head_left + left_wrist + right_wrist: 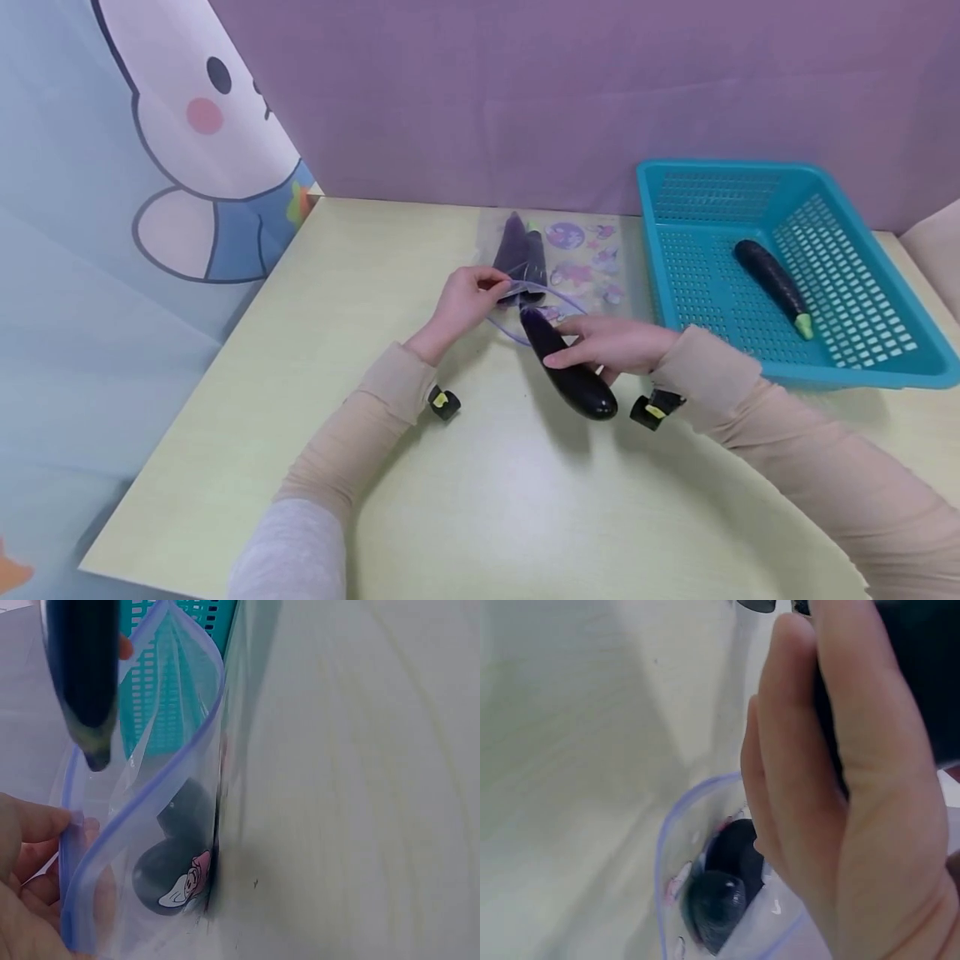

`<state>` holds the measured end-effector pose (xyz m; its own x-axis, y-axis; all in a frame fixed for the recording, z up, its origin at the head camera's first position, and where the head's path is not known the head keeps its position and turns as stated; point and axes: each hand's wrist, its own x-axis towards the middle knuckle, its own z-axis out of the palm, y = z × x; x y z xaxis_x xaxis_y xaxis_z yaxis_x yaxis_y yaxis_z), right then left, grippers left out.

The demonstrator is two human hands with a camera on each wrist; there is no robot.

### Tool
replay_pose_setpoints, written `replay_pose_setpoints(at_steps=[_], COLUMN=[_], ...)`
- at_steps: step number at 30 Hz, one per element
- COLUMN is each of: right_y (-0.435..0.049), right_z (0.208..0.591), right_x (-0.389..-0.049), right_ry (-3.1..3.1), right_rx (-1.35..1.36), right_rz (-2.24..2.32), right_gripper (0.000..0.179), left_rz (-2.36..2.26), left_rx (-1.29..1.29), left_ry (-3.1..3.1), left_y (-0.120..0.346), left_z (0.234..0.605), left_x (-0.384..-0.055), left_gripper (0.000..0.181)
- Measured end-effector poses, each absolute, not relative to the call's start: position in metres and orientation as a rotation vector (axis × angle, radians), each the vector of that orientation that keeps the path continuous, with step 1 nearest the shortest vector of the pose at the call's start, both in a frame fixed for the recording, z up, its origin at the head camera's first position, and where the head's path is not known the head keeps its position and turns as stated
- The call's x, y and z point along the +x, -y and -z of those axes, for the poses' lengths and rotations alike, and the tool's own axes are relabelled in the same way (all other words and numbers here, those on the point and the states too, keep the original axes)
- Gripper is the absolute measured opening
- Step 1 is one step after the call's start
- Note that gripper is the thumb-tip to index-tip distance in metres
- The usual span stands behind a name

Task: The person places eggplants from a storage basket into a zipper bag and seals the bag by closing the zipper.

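A clear zip bag [573, 273] with printed pictures and a purple edge lies near the back of the table, its mouth spread towards me. Inside it are two eggplants [512, 250], whose rounded ends show in the left wrist view. My left hand [467, 302] pinches the bag's purple rim [69, 859] between thumb and fingers. A dark, glossy eggplant [573, 379] is gripped in my right hand [621, 343]. It slants, with its stem end [96, 754] at the bag's mouth and its round end towards me.
To the right stands a turquoise plastic basket [795, 375] with one more eggplant [772, 279] lying in it. A purple cloth [480, 100] hangs behind the pale table [480, 500], and a blue cartoon-printed cloth [67, 250] covers the left side.
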<state>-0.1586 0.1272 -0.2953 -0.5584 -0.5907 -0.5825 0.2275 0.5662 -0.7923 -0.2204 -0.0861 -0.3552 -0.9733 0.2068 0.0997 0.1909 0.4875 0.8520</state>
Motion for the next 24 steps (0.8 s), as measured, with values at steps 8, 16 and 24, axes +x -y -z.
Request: replay_pose_setpoints(at_steps=[8,16,24], right_y=[-0.126,-0.119,-0.113], right_z=[0.310,0.325,0.337], right_x=[-0.162,-0.163,-0.161], right_ry=[-1.872,-1.756,-1.731], right_rx=[-0.199,-0.096,-0.011], right_rz=[1.229,1.532,1.721], right_gripper=[0.075,0.064,0.063], left_rz=[-1.507,-1.561,-1.543], left_rx=[0.407,0.512,0.536], left_ry=[-2.746,-2.736,-2.705], left_y=[0.085,0.086,0.088], left_z=[0.354,0.354,0.350], left_x=[-0.216,-0.213,-0.208], left_gripper=[0.016,0.015,0.014])
